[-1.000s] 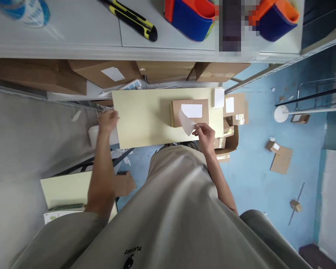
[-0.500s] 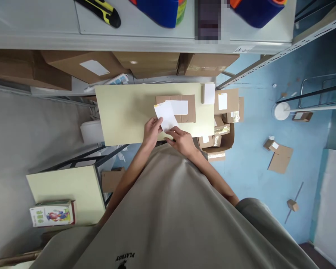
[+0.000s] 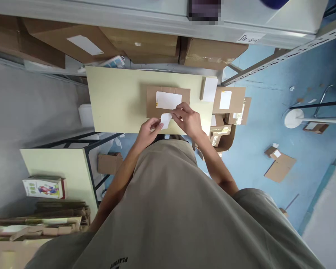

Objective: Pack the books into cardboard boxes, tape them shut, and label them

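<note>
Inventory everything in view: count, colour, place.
Tables: 2, cream, centre and left
Labelled box: 1, brown, centre table
Held paper: 1, white, centre
Rectangular stack: 1, white, centre table's right
Shelf: 1, grey, top
Boxes: at least 4, brown, under shelf
Other boxes: several, brown, right of centre table
Illustrated stack: 1, mostly white, left table
Cardboard stack: 1, brown, lower left
Container: 1, white, left of centre
Round stand: 1, white, right
Shirt: 1, khaki, bottom
Left hand and right hand: 2, bare, holding paper

A grey shelf [image 3: 128,15] crosses the top, with blue floor [image 3: 249,160] and white wall [image 3: 329,211] rightward.
</note>
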The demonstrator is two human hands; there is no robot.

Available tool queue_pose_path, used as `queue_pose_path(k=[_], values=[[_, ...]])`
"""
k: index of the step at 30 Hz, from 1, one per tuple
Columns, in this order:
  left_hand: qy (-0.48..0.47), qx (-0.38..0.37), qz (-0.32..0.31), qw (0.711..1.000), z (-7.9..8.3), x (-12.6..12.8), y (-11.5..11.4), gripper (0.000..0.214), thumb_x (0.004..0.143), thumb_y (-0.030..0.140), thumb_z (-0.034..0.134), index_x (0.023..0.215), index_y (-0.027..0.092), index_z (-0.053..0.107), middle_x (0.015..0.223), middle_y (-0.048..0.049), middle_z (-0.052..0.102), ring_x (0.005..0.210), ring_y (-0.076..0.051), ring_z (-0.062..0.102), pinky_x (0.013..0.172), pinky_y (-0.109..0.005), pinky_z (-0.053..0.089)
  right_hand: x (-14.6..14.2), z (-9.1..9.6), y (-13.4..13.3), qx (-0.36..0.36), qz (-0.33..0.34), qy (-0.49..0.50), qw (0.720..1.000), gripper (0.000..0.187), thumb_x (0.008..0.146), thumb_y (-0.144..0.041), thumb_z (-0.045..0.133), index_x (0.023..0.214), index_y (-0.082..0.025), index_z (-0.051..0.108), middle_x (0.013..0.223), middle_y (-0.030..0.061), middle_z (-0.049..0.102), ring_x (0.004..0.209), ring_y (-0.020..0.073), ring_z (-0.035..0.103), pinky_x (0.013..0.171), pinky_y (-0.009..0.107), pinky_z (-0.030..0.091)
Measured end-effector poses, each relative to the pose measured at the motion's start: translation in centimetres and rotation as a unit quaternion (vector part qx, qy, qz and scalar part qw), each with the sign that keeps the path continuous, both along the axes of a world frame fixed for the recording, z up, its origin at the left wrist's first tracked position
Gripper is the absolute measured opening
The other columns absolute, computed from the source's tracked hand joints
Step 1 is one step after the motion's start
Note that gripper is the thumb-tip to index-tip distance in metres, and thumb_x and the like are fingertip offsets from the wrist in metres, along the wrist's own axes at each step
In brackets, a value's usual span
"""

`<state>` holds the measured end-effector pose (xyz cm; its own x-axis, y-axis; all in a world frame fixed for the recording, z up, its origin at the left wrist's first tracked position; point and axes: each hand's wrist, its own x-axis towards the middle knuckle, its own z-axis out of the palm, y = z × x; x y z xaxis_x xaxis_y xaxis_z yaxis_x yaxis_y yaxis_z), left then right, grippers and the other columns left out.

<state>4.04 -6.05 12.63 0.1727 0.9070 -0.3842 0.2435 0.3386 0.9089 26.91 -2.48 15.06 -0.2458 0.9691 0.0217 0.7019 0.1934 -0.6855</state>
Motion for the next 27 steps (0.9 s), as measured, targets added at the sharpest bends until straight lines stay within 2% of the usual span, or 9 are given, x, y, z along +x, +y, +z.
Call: queue_pose_path(k=[2,4,7,10,14,17,21,24,27], values=[[0.039,0.046,0.032,0.998,-0.7,0.2,-0.4,0.044,0.091,0.058,0.078,0.12,0.026,0.07,0.134,-0.0101,0.073,0.132,-0.03,0.066,0.118,-0.046,0.05,0.2,0.0,-0.4,0.014,0.028,-0.017,0.999,0.03,0.114,-0.035,0.051,0.112,-0.022,0.078,0.118,0.0065,0.071,0.075,0.0135,0.064,0.064,0.03,0.051],[0.057,0.071,0.091,0.992,-1.7,0.2,-0.7,0.063,0.087,0.059,0.083,0.141,0.032,0.064,0.155,-0.0104,0.061,0.15,-0.033,0.054,0.123,-0.048,0.045,0.2,0.3,-1.3,0.028,0.052,-0.02,0.998,0.03,0.114,-0.031,0.049,0.11,-0.021,0.076,0.115,0.0069,0.071,0.077,0.0139,0.066,0.063,0.03,0.05],[-0.009,0.029,0.165,0.986,-3.4,-0.1,-0.9,0.083,0.082,0.065,0.086,0.153,0.035,0.054,0.152,-0.0121,0.064,0.145,-0.034,0.059,0.115,-0.049,0.052,0.0,1.1,-3.0,0.045,0.079,-0.005,0.996,0.028,0.114,-0.03,0.05,0.106,-0.021,0.076,0.11,0.0064,0.073,0.076,0.0139,0.067,0.062,0.029,0.051],[-0.063,-0.012,0.214,0.975,-4.5,-0.3,-0.9,0.078,0.075,0.067,0.089,0.139,0.029,0.065,0.125,-0.0113,0.077,0.122,-0.03,0.073,0.104,-0.044,0.059,-0.2,1.9,-4.6,0.037,0.069,0.042,0.996,0.027,0.113,-0.031,0.052,0.104,-0.023,0.076,0.108,0.0056,0.073,0.074,0.0129,0.066,0.063,0.029,0.053],[-0.016,-0.012,0.25,0.968,-4.7,-0.2,-0.1,0.054,0.074,0.064,0.089,0.105,0.022,0.075,0.096,-0.0064,0.079,0.095,-0.022,0.076,0.089,-0.035,0.061,-0.1,1.6,-5.1,0.006,-0.029,0.144,0.989,0.025,0.111,-0.038,0.059,0.101,-0.025,0.077,0.107,0.005,0.072,0.068,0.0118,0.063,0.063,0.03,0.056],[0.041,-0.005,0.236,0.971,-4.8,-0.4,1.5,0.044,0.081,0.062,0.083,0.093,0.02,0.075,0.086,-0.0047,0.077,0.086,-0.019,0.074,0.081,-0.03,0.06,0.4,-0.3,-3.8,-0.028,-0.125,0.195,0.972,0.033,0.105,-0.054,0.066,0.094,-0.024,0.075,0.1,0.0041,0.071,0.07,0.0137,0.064,0.065,0.032,0.058],[0.105,0.049,0.165,0.979,-5.5,-0.8,5.5,0.033,0.085,0.051,0.081,0.095,0.02,0.078,0.096,-0.0064,0.08,0.093,-0.02,0.075,0.088,-0.031,0.061,1.2,-4.5,-0.9,-0.08,-0.229,0.194,0.951,0.05,0.099,-0.071,0.066,0.085,-0.024,0.071,0.092,0.004,0.073,0.078,0.0173,0.067,0.074,0.034,0.059],[0.132,0.06,0.098,0.985,-6.6,-1.1,8.9,0.025,0.086,0.039,0.079,0.099,0.018,0.08,0.1,-0.0068,0.082,0.092,-0.02,0.075,0.089,-0.032,0.06,1.4,-7.7,1.2,-0.117,-0.258,0.19,0.94,0.054,0.097,-0.075,0.064,0.085,-0.022,0.07,0.095,0.0062,0.076,0.083,0.0198,0.069,0.082,0.037,0.059],[0.146,0.051,0.059,0.986,-7.8,-1.1,11.2,0.019,0.085,0.031,0.076,0.097,0.017,0.081,0.096,-0.0068,0.083,0.089,-0.02,0.075,0.087,-0.032,0.06,1.3,-10.0,2.8,-0.149,-0.27,0.171,0.936,0.055,0.095,-0.075,0.064,0.085,-0.022,0.071,0.097,0.0083,0.078,0.087,0.0229,0.071,0.086,0.04,0.058]])
